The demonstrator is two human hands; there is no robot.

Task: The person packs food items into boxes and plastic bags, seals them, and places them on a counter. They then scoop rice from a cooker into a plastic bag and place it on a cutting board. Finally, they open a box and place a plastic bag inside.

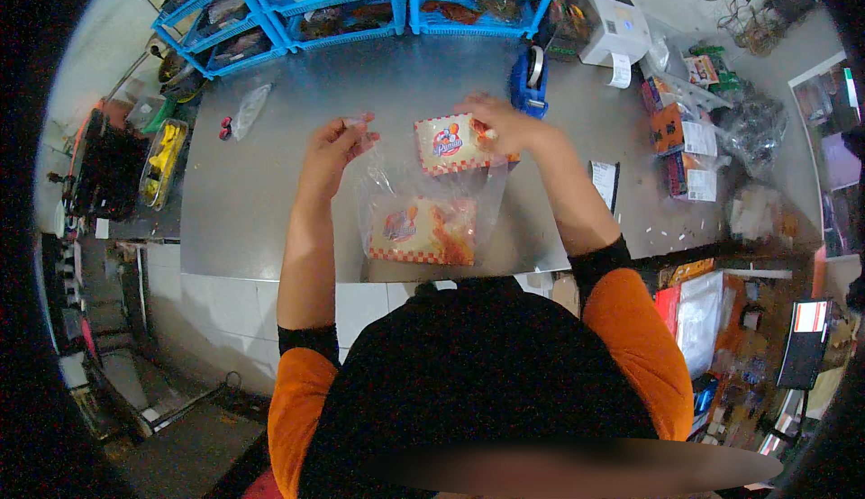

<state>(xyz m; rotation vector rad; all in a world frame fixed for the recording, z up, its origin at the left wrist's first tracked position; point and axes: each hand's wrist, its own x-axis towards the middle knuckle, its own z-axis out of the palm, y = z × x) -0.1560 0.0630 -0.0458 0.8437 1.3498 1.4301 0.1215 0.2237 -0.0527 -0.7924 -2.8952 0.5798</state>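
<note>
My left hand pinches the edge of a clear plastic bag above the steel table. Inside the bag's near part lies a printed cardboard packet with a checkered border. My right hand is on the right end of a second printed packet of like design, just beyond the first one. The fingers of my right hand are slightly blurred. Whether the second packet is inside the bag or over it I cannot tell.
A blue tape dispenser stands beyond my right hand, near a white label printer. Blue plastic racks line the back. A paper slip and wrapped boxes lie right; a small plastic bag lies left.
</note>
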